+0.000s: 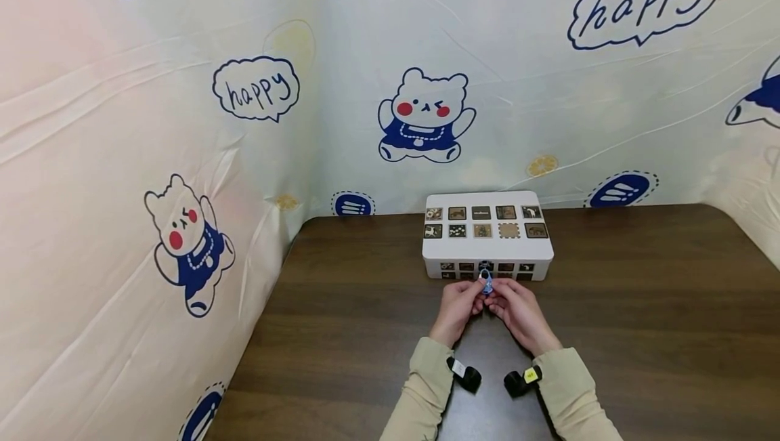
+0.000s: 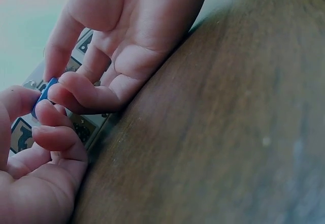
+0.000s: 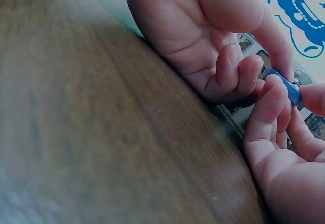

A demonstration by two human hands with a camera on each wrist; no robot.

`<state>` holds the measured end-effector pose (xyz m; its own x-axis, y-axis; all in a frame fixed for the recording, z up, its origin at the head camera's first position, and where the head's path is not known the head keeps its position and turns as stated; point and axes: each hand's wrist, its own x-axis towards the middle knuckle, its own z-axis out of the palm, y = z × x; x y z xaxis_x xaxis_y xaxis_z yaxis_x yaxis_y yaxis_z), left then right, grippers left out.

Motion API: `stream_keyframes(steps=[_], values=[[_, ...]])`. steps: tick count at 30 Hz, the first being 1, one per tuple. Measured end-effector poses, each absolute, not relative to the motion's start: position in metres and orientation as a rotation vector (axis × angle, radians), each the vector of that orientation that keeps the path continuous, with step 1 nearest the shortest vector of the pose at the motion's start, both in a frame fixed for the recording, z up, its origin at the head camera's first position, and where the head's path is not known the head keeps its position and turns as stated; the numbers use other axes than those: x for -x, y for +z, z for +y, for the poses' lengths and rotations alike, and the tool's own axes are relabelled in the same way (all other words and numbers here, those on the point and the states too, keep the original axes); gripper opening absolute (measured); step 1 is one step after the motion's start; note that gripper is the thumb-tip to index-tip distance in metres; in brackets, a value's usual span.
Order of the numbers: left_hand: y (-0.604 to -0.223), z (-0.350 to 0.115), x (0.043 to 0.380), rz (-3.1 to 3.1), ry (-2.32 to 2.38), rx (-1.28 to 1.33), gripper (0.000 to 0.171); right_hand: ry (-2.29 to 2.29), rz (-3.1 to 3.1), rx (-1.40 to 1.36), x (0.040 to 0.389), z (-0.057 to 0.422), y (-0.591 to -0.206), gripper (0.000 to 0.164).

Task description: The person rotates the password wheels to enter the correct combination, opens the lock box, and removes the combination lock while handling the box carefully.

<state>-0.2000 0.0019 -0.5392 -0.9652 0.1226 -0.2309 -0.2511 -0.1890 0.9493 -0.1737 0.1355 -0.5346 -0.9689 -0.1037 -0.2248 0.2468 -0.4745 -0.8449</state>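
"What does the left hand (image 2: 48, 183) hold?"
"A small blue piece (image 2: 45, 91), which the right hand (image 2: 132, 36) pinches too."
"And past both hands?"
"A surface with dark square pictures (image 2: 21, 135), just behind them; brown wooden tabletop (image 2: 218, 117) lies beneath."

You face one white box (image 1: 481, 249), one blue item (image 1: 487, 283), one table (image 1: 341, 305). You show two hands (image 1: 457, 305) (image 1: 519, 309), two sleeves (image 1: 420, 387) (image 1: 575, 393), two black wrist devices (image 1: 469, 379) (image 1: 516, 384).

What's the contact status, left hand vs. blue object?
Touching: the left wrist view shows the left hand pinching one end of the blue object.
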Motion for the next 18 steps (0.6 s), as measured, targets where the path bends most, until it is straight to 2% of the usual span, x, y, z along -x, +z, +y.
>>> stream_keyframes(steps=[10,18], values=[[-0.5379,0.0004,0.1999,1.825,2.232,0.142,0.021,-2.622,1.449,0.102,0.1721,0.1374,-0.5434,0.01],[-0.5399,0.0004,0.2007,1.819,2.227,0.141,0.02,-2.541,1.525,-0.148,0.1724,0.1345,-0.5377,0.01]])
